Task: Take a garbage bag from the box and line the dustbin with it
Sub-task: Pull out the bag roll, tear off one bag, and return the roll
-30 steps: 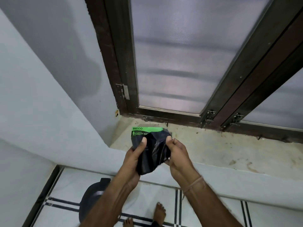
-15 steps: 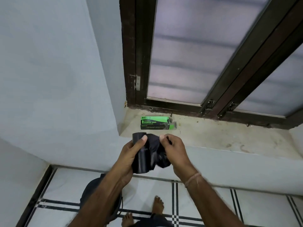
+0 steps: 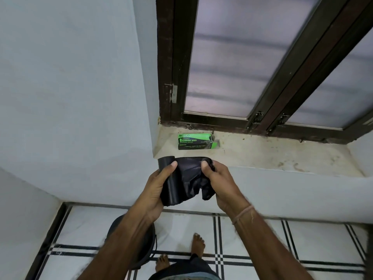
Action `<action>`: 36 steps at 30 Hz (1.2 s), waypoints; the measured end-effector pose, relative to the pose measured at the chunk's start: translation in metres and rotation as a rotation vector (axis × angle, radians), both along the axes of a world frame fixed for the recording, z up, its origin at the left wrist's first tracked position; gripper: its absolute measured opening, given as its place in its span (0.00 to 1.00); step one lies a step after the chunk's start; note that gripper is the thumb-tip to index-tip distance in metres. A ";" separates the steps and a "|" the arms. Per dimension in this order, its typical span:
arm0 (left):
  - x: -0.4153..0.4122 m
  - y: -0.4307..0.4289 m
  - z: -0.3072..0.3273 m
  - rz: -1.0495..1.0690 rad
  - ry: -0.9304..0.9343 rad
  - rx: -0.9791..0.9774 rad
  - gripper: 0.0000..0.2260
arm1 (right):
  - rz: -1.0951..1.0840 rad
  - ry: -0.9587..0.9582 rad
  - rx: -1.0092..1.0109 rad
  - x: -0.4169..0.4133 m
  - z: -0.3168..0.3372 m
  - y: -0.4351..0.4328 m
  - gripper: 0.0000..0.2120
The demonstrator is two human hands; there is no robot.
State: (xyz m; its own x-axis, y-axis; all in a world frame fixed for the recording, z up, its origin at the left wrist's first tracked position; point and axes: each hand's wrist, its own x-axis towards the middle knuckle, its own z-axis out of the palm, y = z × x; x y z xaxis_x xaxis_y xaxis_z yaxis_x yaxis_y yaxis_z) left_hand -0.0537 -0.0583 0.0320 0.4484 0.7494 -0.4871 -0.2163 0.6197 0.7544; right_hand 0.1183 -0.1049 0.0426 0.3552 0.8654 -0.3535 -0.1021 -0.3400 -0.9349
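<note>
Garbage bag (image 3: 185,179), black, thin crinkly plastic, is held up between both hands in front of the sill edge, above the floor. Left hand (image 3: 156,187) wraps the still-rolled, smooth cylindrical part, thumb pressed across the front, fingers behind. Right hand (image 3: 219,182) pinches the loose crumpled end w/ thumb on top, wrist bent inward; thread band on that wrist. Both forearms reach up from the bottom of frame. Box (image 3: 195,141), green & black cardboard, lies on the rough stone sill (image 3: 282,154), end flap open, apart from the hands. Dustbin (image 3: 149,249), dark, round, sits on the tiled floor below the left forearm, partly hidden.
</note>
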 end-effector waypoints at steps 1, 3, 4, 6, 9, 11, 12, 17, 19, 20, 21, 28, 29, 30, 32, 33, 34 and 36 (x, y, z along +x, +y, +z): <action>-0.002 0.000 0.000 0.004 -0.006 -0.018 0.21 | -0.027 0.008 -0.007 0.000 -0.001 0.000 0.13; -0.005 -0.001 0.002 0.007 -0.005 -0.051 0.21 | -0.063 0.024 -0.020 -0.002 0.000 0.001 0.13; -0.007 -0.002 0.003 0.005 -0.001 -0.057 0.21 | -0.057 0.032 -0.022 -0.004 0.001 0.000 0.14; -0.008 -0.003 0.004 -0.003 0.012 -0.044 0.22 | 0.016 0.063 -0.029 -0.010 0.010 -0.002 0.19; -0.009 -0.004 0.006 -0.011 0.024 -0.020 0.23 | 0.140 -0.030 -0.044 -0.016 0.014 -0.004 0.19; -0.011 -0.003 0.006 -0.003 0.014 -0.035 0.23 | 0.081 -0.048 -0.048 -0.015 0.009 -0.001 0.16; -0.014 -0.002 0.006 0.009 0.010 -0.040 0.23 | 0.041 -0.027 -0.064 -0.016 0.006 0.001 0.15; -0.016 -0.002 0.006 -0.004 0.015 -0.050 0.23 | -0.030 0.076 -0.052 -0.014 0.004 0.004 0.19; -0.015 -0.002 0.005 -0.014 0.017 -0.042 0.25 | 0.076 0.081 -0.021 -0.021 0.014 0.001 0.21; -0.015 -0.001 0.003 -0.021 0.015 -0.039 0.25 | 0.126 0.051 -0.026 -0.023 0.016 0.000 0.19; -0.016 0.000 0.002 -0.024 0.013 -0.043 0.26 | 0.146 0.014 -0.040 -0.024 0.016 0.001 0.18; -0.017 0.001 -0.001 0.005 0.028 -0.135 0.28 | 0.005 -0.045 -0.061 -0.016 0.000 0.008 0.28; -0.016 0.002 -0.001 0.006 0.047 -0.115 0.28 | 0.056 -0.029 -0.062 -0.016 0.002 0.008 0.29; -0.015 0.002 -0.002 0.005 0.066 -0.091 0.28 | 0.144 -0.041 -0.075 -0.017 0.005 0.007 0.30; -0.013 0.003 -0.004 -0.007 0.081 -0.052 0.28 | 0.294 -0.084 -0.117 -0.022 0.006 0.005 0.25; -0.012 0.003 -0.004 -0.012 0.082 -0.049 0.28 | 0.292 -0.084 -0.125 -0.023 0.005 0.006 0.21; -0.011 0.004 -0.004 -0.016 0.082 -0.049 0.28 | 0.250 -0.085 -0.120 -0.023 0.002 0.007 0.17; -0.011 0.005 -0.004 -0.018 0.086 -0.052 0.28 | 0.163 -0.085 -0.098 -0.019 -0.001 0.010 0.13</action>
